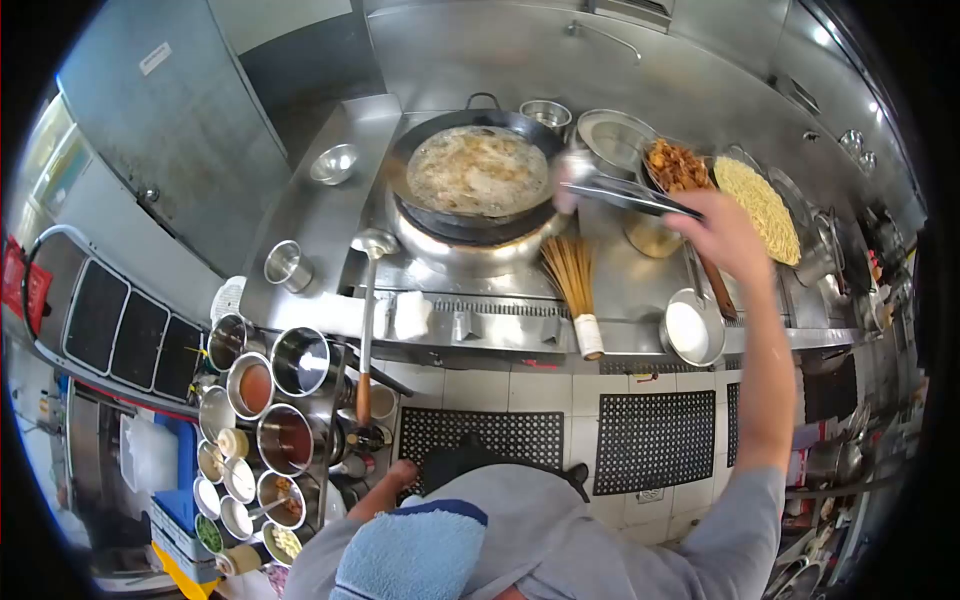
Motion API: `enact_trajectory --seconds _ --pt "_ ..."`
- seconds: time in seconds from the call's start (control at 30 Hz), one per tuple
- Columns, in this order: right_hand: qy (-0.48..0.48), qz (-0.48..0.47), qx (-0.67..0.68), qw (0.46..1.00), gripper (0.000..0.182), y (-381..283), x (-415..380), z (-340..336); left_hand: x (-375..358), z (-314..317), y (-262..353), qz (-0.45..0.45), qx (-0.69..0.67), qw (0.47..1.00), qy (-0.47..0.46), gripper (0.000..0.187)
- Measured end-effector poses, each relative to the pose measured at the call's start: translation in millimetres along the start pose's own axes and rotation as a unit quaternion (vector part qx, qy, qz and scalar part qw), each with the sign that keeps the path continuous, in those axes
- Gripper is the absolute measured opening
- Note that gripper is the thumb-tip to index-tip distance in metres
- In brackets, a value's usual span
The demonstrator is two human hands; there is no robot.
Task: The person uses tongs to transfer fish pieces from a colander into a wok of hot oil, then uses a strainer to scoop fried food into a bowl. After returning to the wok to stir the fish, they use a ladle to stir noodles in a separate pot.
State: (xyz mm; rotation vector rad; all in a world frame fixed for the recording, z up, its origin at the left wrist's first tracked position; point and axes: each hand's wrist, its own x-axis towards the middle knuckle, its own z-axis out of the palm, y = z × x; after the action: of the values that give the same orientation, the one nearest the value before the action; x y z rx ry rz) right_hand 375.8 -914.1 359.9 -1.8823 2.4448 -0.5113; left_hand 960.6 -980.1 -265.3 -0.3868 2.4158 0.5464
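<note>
My right hand (722, 232) is closed around the dark handle of metal tongs (628, 192). They reach left over the stove, and a blurred pale pinkish piece (570, 178) shows at their tip, beside the rim of a large wok (405, 170). Bubbling liquid with browned food (478, 170) fills the wok. My left hand (402, 474) hangs low near my body, beside the rack of pots; its fingers are too small and partly hidden to read. A ladle (370, 290) with a wooden handle rests across the stove's front edge.
A bamboo brush (572, 290) stands right of the burner. Fried pieces (678, 165) and noodles (758, 208) sit at the back right. A pan with white contents (690, 328) overhangs the counter edge. Several sauce pots (300, 360) crowd my left. Rubber mats (655, 440) cover the floor.
</note>
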Motion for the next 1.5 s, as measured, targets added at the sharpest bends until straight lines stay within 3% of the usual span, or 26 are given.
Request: enact_trajectory --seconds 0.07,0.13,0.17,0.2,0.27,0.3,0.33,0.37,0.4,0.43,0.53,0.67,0.87,0.97,1.07,1.17,1.33,1.37,1.4,1.43,1.5 --pt "0.032 -0.046 -0.077 0.995 0.033 -26 78 54 -29 -8 2 -0.124 -0.342 0.931 0.038 0.018" --pt "0.009 -0.083 -0.160 0.984 0.033 -49 153 109 -42 -10 7 -0.269 -0.606 0.743 0.095 0.020" --pt "-0.042 -0.074 -0.193 0.977 0.036 -73 180 126 -45 -6 10 -0.339 -0.705 0.613 0.111 0.022" --pt "-0.084 -0.040 -0.207 0.974 0.035 -97 202 142 -46 6 8 -0.294 -0.776 0.543 0.125 0.022" --pt "-0.102 -0.074 -0.214 0.969 0.029 -124 232 182 -49 31 -1 -0.197 -0.888 0.386 0.153 0.024" --pt "-0.106 -0.090 -0.216 0.966 0.028 -137 240 198 -57 36 3 -0.169 -0.752 0.610 0.185 0.023" --pt "-0.108 -0.103 -0.220 0.964 0.027 -146 248 210 -61 34 11 -0.128 -0.560 0.793 0.203 0.023" --pt "-0.080 -0.111 -0.204 0.969 0.028 -147 257 221 -62 29 26 -0.222 -0.672 0.688 0.160 0.023" --pt "-0.055 -0.116 -0.188 0.974 0.029 -145 264 232 -64 25 41 -0.320 -0.759 0.547 0.146 0.023" --pt "-0.032 -0.119 -0.173 0.977 0.031 -142 266 238 -67 24 49 -0.348 -0.772 0.514 0.135 0.022" --pt "-0.022 -0.080 -0.181 0.980 0.032 -134 264 190 -74 36 59 -0.336 -0.735 0.581 0.094 0.021" --pt "0.046 -0.054 -0.152 0.986 0.041 -86 192 82 -55 16 44 -0.275 -0.650 0.707 0.037 0.018" --pt "0.132 0.074 -0.076 0.986 0.046 22 -55 -69 43 -90 19 -0.179 -0.516 0.836 -0.054 0.015" --pt "0.204 0.218 -0.095 0.950 0.049 73 -221 -126 108 -147 51 -0.125 -0.430 0.889 -0.095 0.013" --pt "0.268 0.376 -0.153 0.874 0.054 112 -400 -159 168 -184 112 -0.082 -0.355 0.923 -0.126 0.011" --pt "0.228 0.525 -0.192 0.797 0.049 140 -568 -178 218 -214 179 -0.045 -0.300 0.942 -0.146 0.009" --pt "0.123 0.770 -0.198 0.594 0.040 131 -842 -158 301 -256 288 0.031 -0.281 0.951 -0.127 0.007" --pt "0.119 0.808 -0.172 0.551 0.034 126 -881 -146 318 -258 314 0.043 -0.294 0.948 -0.111 0.006" --pt "0.102 0.834 -0.166 0.516 0.035 118 -908 -136 326 -274 341 0.035 -0.272 0.948 -0.160 0.007" --pt "0.085 0.858 -0.160 0.481 0.036 111 -931 -126 289 -316 425 0.029 -0.248 0.945 -0.209 0.007" --pt "0.091 0.884 -0.112 0.446 0.039 98 -962 -110 309 -305 465 0.076 -0.240 0.953 -0.167 0.006"
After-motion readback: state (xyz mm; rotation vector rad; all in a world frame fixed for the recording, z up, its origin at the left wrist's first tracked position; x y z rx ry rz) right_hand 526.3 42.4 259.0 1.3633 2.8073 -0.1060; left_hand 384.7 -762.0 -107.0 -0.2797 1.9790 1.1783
